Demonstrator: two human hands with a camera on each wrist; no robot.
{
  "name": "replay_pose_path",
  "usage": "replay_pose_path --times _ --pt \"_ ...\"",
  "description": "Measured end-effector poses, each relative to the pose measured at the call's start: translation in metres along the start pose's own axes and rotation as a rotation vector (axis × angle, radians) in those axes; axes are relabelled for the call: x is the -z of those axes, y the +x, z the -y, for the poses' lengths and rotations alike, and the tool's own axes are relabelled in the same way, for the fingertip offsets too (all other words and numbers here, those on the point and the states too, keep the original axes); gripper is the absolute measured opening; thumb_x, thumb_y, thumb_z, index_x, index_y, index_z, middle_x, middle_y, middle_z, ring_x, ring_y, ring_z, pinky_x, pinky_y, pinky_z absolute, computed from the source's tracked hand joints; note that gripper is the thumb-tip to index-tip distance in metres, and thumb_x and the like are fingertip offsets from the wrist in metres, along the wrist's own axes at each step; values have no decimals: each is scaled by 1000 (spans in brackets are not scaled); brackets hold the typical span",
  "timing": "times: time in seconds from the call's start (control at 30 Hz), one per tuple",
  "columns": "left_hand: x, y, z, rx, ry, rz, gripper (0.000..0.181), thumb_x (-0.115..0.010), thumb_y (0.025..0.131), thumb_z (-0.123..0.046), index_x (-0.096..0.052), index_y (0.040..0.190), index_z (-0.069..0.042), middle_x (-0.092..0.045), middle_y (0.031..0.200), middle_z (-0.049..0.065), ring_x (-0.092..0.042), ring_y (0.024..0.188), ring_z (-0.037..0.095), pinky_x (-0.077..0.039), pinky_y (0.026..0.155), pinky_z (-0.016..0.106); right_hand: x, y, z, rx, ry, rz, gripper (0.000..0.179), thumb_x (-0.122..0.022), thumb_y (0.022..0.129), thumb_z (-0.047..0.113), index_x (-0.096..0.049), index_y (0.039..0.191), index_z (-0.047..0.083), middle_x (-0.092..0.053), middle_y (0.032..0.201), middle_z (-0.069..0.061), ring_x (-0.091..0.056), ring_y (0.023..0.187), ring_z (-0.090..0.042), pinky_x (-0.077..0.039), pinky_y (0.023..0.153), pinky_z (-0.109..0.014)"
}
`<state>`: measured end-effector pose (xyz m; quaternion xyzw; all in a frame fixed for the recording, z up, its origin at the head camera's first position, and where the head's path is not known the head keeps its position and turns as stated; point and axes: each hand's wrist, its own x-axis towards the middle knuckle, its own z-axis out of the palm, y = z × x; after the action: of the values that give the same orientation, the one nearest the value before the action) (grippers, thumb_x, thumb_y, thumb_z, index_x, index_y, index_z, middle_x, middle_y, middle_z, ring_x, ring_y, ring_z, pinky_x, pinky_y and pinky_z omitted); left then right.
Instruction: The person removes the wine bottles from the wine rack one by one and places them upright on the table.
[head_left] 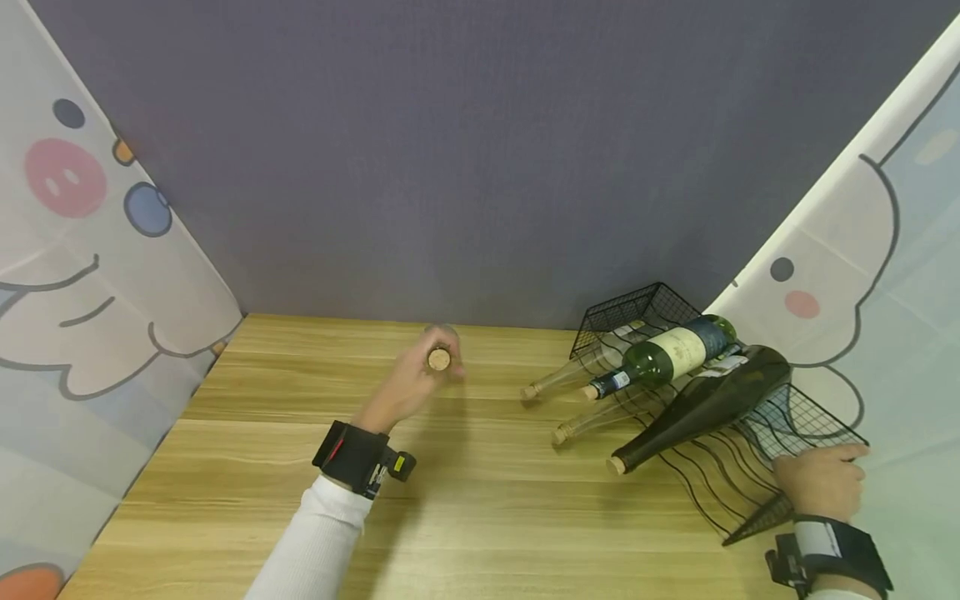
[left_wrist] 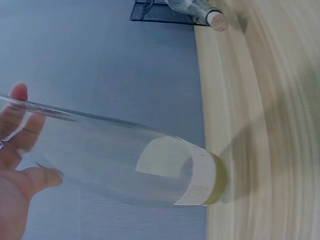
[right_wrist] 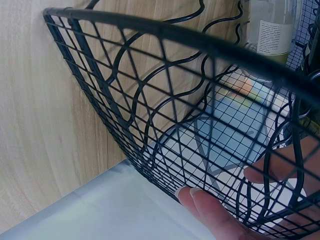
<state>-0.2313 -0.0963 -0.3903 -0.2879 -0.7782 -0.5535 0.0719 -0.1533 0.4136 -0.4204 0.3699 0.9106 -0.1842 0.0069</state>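
Observation:
My left hand [head_left: 408, 379] grips a clear glass bottle [left_wrist: 115, 155] near its neck, thumb on one side and fingers on the other. The bottle is upright, pale label low on its body; from above only its cork [head_left: 438, 359] shows well. Whether its base touches the table, I cannot tell. At the right, my right hand [head_left: 821, 483] holds the near right end of a black wire rack [head_left: 825, 417], fingertips [right_wrist: 207, 205] against the mesh. On the rack lie a green wine bottle [head_left: 678, 350], a dark bottle [head_left: 705, 408] and clear corked bottles [head_left: 592, 422], necks pointing left.
The wooden table [head_left: 247, 433] backs onto a grey wall panel [head_left: 450, 167]. Cartoon-printed sheets [head_left: 67, 292] hang at both sides, the right one close behind the rack. Bottle necks jut past the rack's left edge over the table.

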Motion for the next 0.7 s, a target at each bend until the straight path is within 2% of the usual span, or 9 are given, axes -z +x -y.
replay_pose_path --times 0.07,0.13,0.17,0.3,0.4,0.57,0.7 --pt "1 0 3 39 6 -3 21 -68 88 -16 -51 98 -10 -55 106 9 -51 105 23 -41 96 52 0 0 0 0 2 -1 92 -42 84 14 25 132 -27 -28 118 -63 -40 102 -69 -46 79 -68" --pt "1 1 2 79 16 -7 22 -66 90 -21 -51 101 -10 -56 111 13 -52 109 27 -40 98 56 0 0 1 -2 5 2 92 -42 84 13 26 132 -27 -28 118 -63 -40 101 -68 -46 79 -68" --pt "1 2 6 77 16 -12 23 -66 91 -24 -51 103 -10 -57 112 14 -52 109 27 -40 99 58 0 -1 1 -3 5 6 92 -41 84 13 26 132 -27 -28 118 -63 -40 101 -68 -46 79 -68" --pt "1 5 3 66 5 -50 32 -63 91 -36 -53 105 -8 -59 110 20 -55 105 27 -41 96 58 1 -1 1 -1 5 18 92 -41 84 13 27 131 -27 -28 117 -63 -40 99 -68 -46 79 -67" --pt "2 5 2 71 -16 -84 40 -61 89 -45 -54 104 -8 -60 110 20 -56 104 26 -42 96 57 2 0 1 5 1 24 92 -41 85 14 28 130 -28 -28 116 -63 -40 99 -69 -46 78 -67" --pt "4 9 -1 54 -39 -158 30 -61 92 -32 -55 101 -4 -62 104 19 -57 102 27 -42 98 55 1 2 0 4 1 14 93 -43 85 15 27 131 -28 -28 116 -63 -40 100 -69 -46 78 -67" --pt "5 11 -5 70 1 -222 25 -61 93 -26 -54 100 -3 -62 101 17 -57 104 27 -42 99 56 0 2 0 2 5 10 94 -43 85 15 26 131 -28 -28 118 -63 -40 101 -70 -46 78 -68"
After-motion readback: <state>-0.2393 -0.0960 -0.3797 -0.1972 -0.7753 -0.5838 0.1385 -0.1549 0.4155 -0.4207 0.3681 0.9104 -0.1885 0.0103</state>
